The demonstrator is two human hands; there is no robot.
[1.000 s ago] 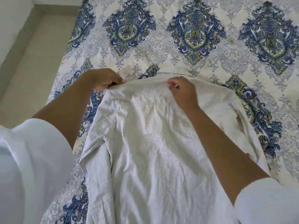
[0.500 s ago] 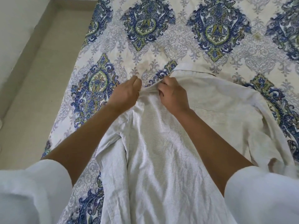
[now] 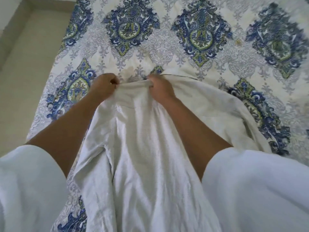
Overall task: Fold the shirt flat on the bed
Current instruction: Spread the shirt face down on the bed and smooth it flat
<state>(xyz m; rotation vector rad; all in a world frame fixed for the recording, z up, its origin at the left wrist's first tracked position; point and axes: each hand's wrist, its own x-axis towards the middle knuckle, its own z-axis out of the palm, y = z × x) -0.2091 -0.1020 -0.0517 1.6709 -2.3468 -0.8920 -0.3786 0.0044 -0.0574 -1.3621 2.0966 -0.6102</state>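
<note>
At the far left you see a strip of plain beige floor (image 3: 25, 72) running beside the left edge of the bed. The bed's cover (image 3: 160, 52) is a cream printed cloth with pale grey scrollwork and repeated diamond-shaped medallions in blue and green. It carries one small brownish spot (image 3: 238, 41) toward its far right. Your left hand (image 3: 104, 86) has its fingers curled tight, pinching the far edge of the one white, finely woven, creased shirt (image 3: 142, 148). That shirt lies lengthwise on the cover near the left edge of the bed, and its near end runs out of view at the bottom. Between your two hands the far edge of the fabric is gathered into a short, soft ridge. Your right hand (image 3: 161, 88) likewise has its fingers curled over that edge, gripping the cloth just beside the collar line. To the right, the shirt's shoulder spreads flatter toward the middle of the bed, with a rounded, rumpled outline. Your two loose white sleeves, the left sleeve (image 3: 28, 181) and the right sleeve (image 3: 259, 190), fill the near corners.
</note>
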